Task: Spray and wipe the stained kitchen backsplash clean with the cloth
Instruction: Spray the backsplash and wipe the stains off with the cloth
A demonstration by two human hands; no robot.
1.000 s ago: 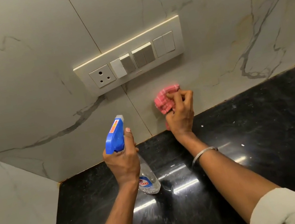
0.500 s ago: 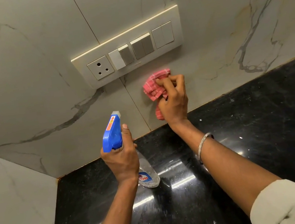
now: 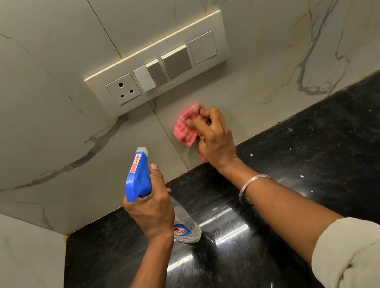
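On the left, a pale side wall (image 3: 16, 276) meets the backsplash (image 3: 23, 97), which is made of large marble-look tiles with grey veins and thin joints. The left hand (image 3: 151, 211) wraps its fingers round the neck of a spray bottle (image 3: 138, 175) held above the counter, thumb up along the blue trigger head. The clear bottle has a red and blue label ending in "lin", and the writing on the orange sticker on its head is too small to read. Above, a cream switch plate (image 3: 157, 65) holds one socket and several rocker switches. Just below it, the right hand (image 3: 214, 142) bunches a pink checked cloth (image 3: 186, 129) in curled fingers and presses it to the tile. A silver bangle (image 3: 251, 182) circles that wrist. Further right, yellow-brown streaks mark the tiles above a glossy black counter (image 3: 338, 155).
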